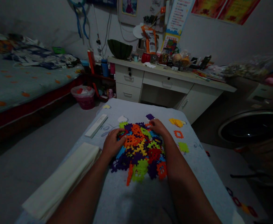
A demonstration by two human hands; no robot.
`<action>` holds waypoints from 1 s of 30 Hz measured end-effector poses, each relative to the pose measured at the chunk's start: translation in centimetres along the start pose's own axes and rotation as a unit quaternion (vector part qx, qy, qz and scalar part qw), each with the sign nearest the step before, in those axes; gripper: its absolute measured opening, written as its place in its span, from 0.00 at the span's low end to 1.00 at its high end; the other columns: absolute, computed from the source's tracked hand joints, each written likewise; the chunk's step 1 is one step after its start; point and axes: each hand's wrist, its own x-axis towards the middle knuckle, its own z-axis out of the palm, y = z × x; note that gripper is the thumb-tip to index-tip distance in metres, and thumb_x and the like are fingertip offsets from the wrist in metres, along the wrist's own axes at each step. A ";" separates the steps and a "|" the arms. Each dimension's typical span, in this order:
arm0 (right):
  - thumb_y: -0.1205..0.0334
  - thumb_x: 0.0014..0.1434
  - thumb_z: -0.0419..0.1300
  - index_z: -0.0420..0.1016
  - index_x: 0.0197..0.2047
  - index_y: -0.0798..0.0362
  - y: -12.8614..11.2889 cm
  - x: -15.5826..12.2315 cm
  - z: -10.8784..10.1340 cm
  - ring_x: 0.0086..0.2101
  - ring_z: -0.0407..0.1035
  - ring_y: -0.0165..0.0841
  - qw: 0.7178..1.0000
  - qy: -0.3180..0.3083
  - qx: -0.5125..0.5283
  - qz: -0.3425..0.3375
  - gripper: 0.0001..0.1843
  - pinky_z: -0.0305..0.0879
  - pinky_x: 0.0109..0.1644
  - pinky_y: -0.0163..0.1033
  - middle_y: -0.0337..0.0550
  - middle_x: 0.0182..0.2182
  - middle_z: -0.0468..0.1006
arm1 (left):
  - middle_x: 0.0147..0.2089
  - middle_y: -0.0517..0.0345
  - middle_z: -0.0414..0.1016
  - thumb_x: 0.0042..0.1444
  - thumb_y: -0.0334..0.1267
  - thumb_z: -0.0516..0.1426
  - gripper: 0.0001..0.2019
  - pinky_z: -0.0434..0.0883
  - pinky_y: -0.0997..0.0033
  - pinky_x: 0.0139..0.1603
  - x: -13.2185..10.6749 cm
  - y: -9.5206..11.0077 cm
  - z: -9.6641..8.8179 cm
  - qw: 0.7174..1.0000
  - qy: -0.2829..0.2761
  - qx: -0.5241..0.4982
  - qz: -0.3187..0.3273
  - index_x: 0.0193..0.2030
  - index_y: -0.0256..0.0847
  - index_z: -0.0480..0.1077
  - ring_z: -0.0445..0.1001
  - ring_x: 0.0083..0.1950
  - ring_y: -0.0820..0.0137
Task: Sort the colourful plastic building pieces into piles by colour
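Note:
A pile of interlocking plastic puzzle pieces (141, 149) in orange, purple, green, yellow and blue lies on a small table covered with a light blue cloth (138, 199). My left hand (112, 143) rests on the pile's left edge, fingers curled over the pieces. My right hand (158, 126) touches the pile's far right corner with bent fingers. Loose pieces lie apart: a yellow one (177, 122), an orange one (178, 134), a green one (183, 147) and a purple one (149, 117).
A white remote (96, 125) and a folded white sheet (61, 180) lie on the table's left side. Beyond stand a cluttered white desk (169, 82), a bed (22, 90) at left, a pink bin (84, 97) and a washing machine (250, 124) at right.

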 end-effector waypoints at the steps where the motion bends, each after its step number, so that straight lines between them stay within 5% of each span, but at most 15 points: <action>1: 0.72 0.46 0.61 0.76 0.35 0.54 0.1 -0.1 -0.1 0.34 0.66 0.31 1.000 0.001 0.019 0.001 0.11 0.60 0.38 0.34 0.39 0.32 0.75 | 0.51 0.51 0.75 0.55 0.48 0.56 0.19 0.68 0.54 0.58 0.0 0.0 0.0 1.000 -0.003 0.000 -0.001 0.50 0.44 0.72 0.72 0.54 0.57; 7: 0.68 0.44 0.60 0.71 0.30 0.53 0.3 -1.3 -1.7 0.26 0.63 0.28 0.984 0.002 0.173 0.042 0.06 0.57 0.31 0.33 0.33 0.24 0.70 | 0.51 0.50 0.75 0.56 0.47 0.56 0.18 0.67 0.53 0.59 0.1 -0.1 0.0 1.000 -0.009 -0.004 -0.002 0.50 0.43 0.73 0.71 0.55 0.57; 13: 0.65 0.45 0.60 0.72 0.30 0.53 1.6 -2.0 -4.3 0.24 0.63 0.27 0.977 0.033 0.210 0.035 0.05 0.58 0.31 0.33 0.33 0.23 0.71 | 0.51 0.50 0.75 0.56 0.47 0.56 0.18 0.68 0.53 0.58 0.1 -0.1 0.0 1.000 -0.010 -0.006 0.003 0.50 0.42 0.72 0.72 0.55 0.56; 17: 0.64 0.46 0.63 0.71 0.28 0.53 2.6 -2.4 -5.1 0.28 0.66 0.29 0.987 0.072 0.136 0.050 0.05 0.60 0.34 0.34 0.36 0.27 0.74 | 0.52 0.50 0.75 0.55 0.47 0.56 0.18 0.67 0.53 0.59 0.1 -0.2 0.0 1.000 -0.008 -0.005 -0.002 0.50 0.44 0.72 0.72 0.56 0.56; 22: 0.69 0.41 0.69 0.75 0.33 0.52 3.0 -3.1 -5.8 0.36 0.69 0.33 0.996 -0.047 0.019 0.078 0.13 0.62 0.39 0.34 0.39 0.36 0.77 | 0.52 0.50 0.75 0.55 0.47 0.56 0.18 0.67 0.52 0.59 0.1 0.1 0.0 1.000 -0.010 -0.013 -0.003 0.50 0.43 0.72 0.72 0.56 0.56; 25: 0.70 0.40 0.70 0.77 0.39 0.52 2.9 -3.2 -5.6 0.39 0.69 0.33 0.996 -0.043 -0.020 0.072 0.20 0.63 0.42 0.34 0.42 0.42 0.76 | 0.52 0.50 0.75 0.54 0.47 0.56 0.18 0.67 0.53 0.59 0.1 0.1 -0.1 1.000 -0.007 -0.011 -0.006 0.49 0.43 0.73 0.72 0.56 0.56; 30: 0.67 0.43 0.68 0.78 0.34 0.54 2.6 -3.1 -4.0 0.34 0.66 0.32 0.996 -0.053 -0.067 0.036 0.11 0.62 0.39 0.33 0.43 0.37 0.75 | 0.52 0.51 0.75 0.55 0.49 0.55 0.19 0.69 0.55 0.57 0.1 -0.2 0.0 1.000 -0.007 -0.004 -0.003 0.50 0.44 0.73 0.72 0.54 0.57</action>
